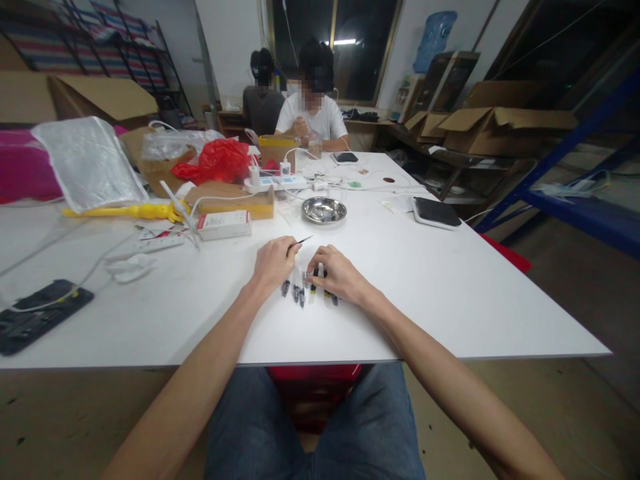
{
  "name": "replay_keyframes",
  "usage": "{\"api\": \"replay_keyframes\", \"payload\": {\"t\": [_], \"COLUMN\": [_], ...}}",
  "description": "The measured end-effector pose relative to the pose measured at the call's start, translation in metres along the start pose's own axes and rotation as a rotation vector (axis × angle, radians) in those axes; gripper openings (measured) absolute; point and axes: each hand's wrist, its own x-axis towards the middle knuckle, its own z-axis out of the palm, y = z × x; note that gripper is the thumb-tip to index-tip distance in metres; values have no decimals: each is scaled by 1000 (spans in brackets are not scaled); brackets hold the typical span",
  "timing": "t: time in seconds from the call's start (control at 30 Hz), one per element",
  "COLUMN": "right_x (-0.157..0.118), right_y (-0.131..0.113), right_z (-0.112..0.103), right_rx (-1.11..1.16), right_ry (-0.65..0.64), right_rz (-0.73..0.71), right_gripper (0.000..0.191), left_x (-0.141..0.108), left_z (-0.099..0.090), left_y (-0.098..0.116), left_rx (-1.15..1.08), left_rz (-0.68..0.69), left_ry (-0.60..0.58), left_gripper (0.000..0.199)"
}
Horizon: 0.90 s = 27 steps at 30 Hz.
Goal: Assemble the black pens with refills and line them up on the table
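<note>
My left hand point(275, 261) is closed around a thin dark pen-like stick point(301, 243), its fine tip pointing to the upper right. Just below the hands lies a row of slim clear pen-like tubes point(299, 293) with dark ends, some with a bit of yellow. Over the right part of that row is my right hand point(334, 272), fingers bent and thumb and forefinger pinched by one of the tubes. What exactly sits in that pinch is too small to make out. A shiny metal dish point(324, 211) with small dark pieces inside stands beyond my hands.
A white box point(224, 225), a power strip point(276, 183), cables and a red plastic bag point(220, 161) crowd the left side. A dark tool case point(43, 313) lies near left. A black-topped device point(436, 213) is at right. Two people point(314, 117) sit at the back.
</note>
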Motion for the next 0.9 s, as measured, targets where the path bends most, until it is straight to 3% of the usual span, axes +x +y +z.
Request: {"api": "replay_keyframes", "payload": {"t": [0.13,0.27,0.43,0.5,0.9], "right_x": [3,7,8,8,6], "right_y": [4,16,23,20,18], "right_z": [-10,-17,-15,-15,-14], "right_rx": [188,540,812,849,941], "right_ry": [211,434,574,583,356], "right_rz": [121,296,355,370,407], "right_gripper": [8,21,35,36,33], "left_x": [0,0,0,0,-1], "left_z": [-2,-2,0,0,-2], "left_y": [0,2,3,4,5], "left_rx": [-21,-46,-66,-70,-41], "left_rz": [21,85,158,168,174], "left_ry": [-16,-75,-114,-116,-124], "left_gripper": [24,25,24,23,25]}}
